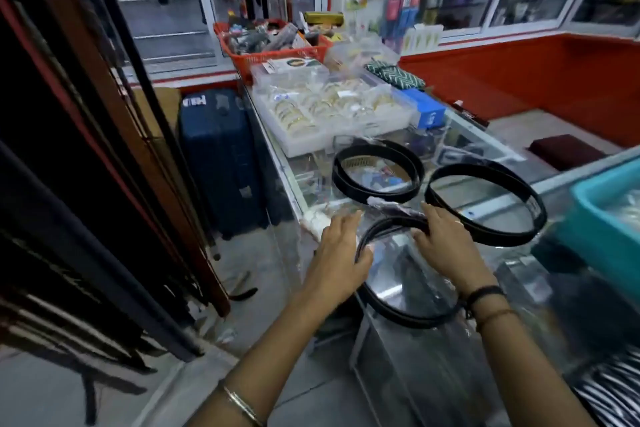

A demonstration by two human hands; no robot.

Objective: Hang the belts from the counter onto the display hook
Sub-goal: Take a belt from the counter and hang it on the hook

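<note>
Three black belts lie coiled in loops on the glass counter. The nearest belt, wrapped in clear plastic, sits at the counter's front corner. My left hand grips its left side. My right hand holds its top edge. A second belt lies behind it, and a third belt lies to the right, close to my right hand. Many belts hang on a rack at the far left; the hook itself is not visible.
White trays of bangles and a red basket fill the counter's far end. A teal bin stands at the right. A dark blue suitcase stands on the floor between the counter and the rack.
</note>
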